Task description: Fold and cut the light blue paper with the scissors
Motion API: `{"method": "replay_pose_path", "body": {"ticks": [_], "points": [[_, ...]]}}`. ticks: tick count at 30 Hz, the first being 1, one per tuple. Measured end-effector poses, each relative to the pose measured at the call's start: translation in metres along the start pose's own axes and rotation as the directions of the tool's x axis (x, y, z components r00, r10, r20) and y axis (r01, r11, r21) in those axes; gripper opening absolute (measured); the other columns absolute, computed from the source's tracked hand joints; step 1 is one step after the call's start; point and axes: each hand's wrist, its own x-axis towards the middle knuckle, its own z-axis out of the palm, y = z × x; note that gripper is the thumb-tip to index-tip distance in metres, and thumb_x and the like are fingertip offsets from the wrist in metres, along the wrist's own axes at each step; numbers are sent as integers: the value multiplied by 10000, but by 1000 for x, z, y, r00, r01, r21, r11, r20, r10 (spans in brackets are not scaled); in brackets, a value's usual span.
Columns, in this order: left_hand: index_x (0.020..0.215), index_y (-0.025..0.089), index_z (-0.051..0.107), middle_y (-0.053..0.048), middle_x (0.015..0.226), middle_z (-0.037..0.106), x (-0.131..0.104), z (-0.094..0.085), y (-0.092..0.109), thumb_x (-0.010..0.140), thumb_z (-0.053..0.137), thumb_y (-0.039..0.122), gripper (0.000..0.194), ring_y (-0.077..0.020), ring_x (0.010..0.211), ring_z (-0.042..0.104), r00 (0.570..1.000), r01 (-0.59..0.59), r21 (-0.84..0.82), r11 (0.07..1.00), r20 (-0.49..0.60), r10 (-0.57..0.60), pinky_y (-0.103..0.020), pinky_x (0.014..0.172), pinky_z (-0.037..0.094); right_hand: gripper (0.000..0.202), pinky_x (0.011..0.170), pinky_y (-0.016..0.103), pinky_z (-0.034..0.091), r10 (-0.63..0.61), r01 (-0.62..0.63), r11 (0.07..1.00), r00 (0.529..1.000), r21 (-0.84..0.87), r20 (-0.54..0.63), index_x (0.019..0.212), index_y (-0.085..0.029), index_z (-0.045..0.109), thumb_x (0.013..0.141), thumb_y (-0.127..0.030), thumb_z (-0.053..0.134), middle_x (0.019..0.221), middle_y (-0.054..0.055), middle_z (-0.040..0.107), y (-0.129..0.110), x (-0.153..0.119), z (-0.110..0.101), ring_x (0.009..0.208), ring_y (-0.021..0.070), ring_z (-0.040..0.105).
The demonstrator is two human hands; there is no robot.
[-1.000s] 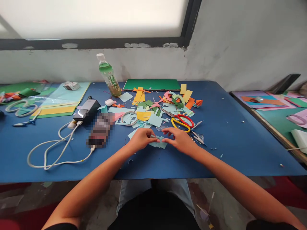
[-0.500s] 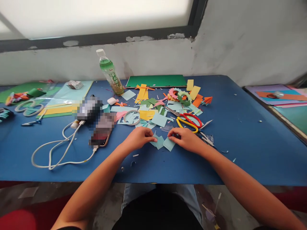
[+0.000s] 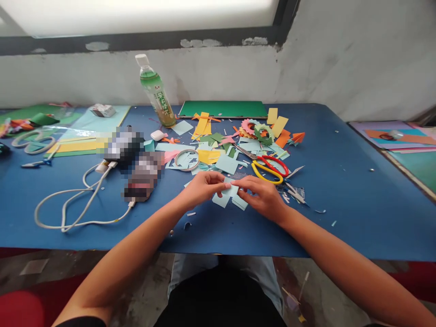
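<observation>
Between my hands is a small light blue paper square [image 3: 230, 190], raised a little above the table. My left hand [image 3: 203, 188] pinches its left upper edge between thumb and fingers. On the other side, my right hand [image 3: 261, 196] has its index fingertip on the same square, with the thumb bent below. Under it lie another light blue square [image 3: 220, 201] and a small stack of light blue squares [image 3: 240, 203] near my right fingers. Just beyond the hands are red-and-yellow-handled scissors [image 3: 269, 171] and a roll of tape [image 3: 186, 160].
Coloured paper scraps [image 3: 208, 156] spread over the blue table [image 3: 340, 218]. A leaning green-labelled bottle [image 3: 156, 93] stands behind them. To the left are a phone [image 3: 143, 177], a white cable [image 3: 81, 223] and a dark device [image 3: 124, 145]. A paper wreath [image 3: 256, 132] lies at the back.
My hands have come closer together, and a light blue square is now lifted between them. Before, they held separate squares low over the table. The view has tilted slightly.
</observation>
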Motion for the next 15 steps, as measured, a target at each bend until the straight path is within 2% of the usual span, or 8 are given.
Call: {"method": "replay_pose_path", "body": {"ticks": [3,8,11,13,15], "points": [[752,137,600,35,516,539,-1,3,-2,709,644,390,260,-62,466,458,1000,-12,-2,1000,10,12,-149,392,273,184,692,279,492,18,-17,999,999,40,-28,972,-220,657,834,-173,544,861,56,655,1,-1,-1,768,152,603],[748,136,592,18,584,555,-2,4,-3,731,619,423,288,-92,546,531,999,-41,-15,999,-34,40,-155,413,328,71,555,238,499,104,-97,988,993,124,-50,793,-177,678,768,-235,647,836,71,660,0,0,-1,621,125,592],[887,153,631,16,652,576,-6,6,-1,724,638,427,319,-95,584,537,991,-129,53,990,-38,131,-174,476,407,94,531,218,506,180,-164,968,981,190,-70,721,-178,653,777,-251,634,796,58,663,-4,2,-1,656,133,613],[975,182,635,8,746,602,-9,9,0,664,706,402,388,-110,668,559,978,-198,110,974,-46,204,-180,529,450,104,536,211,518,238,-212,949,967,235,-88,716,-180,634,787,-255,620,775,50,667,-6,4,-1,706,146,632],[993,192,638,-5,813,627,-11,12,-1,639,733,375,410,-120,704,576,967,-235,139,962,-61,246,-184,554,476,94,550,212,532,284,-249,929,954,273,-97,737,-181,625,792,-256,615,761,40,671,-8,5,-2,698,143,641]]}}
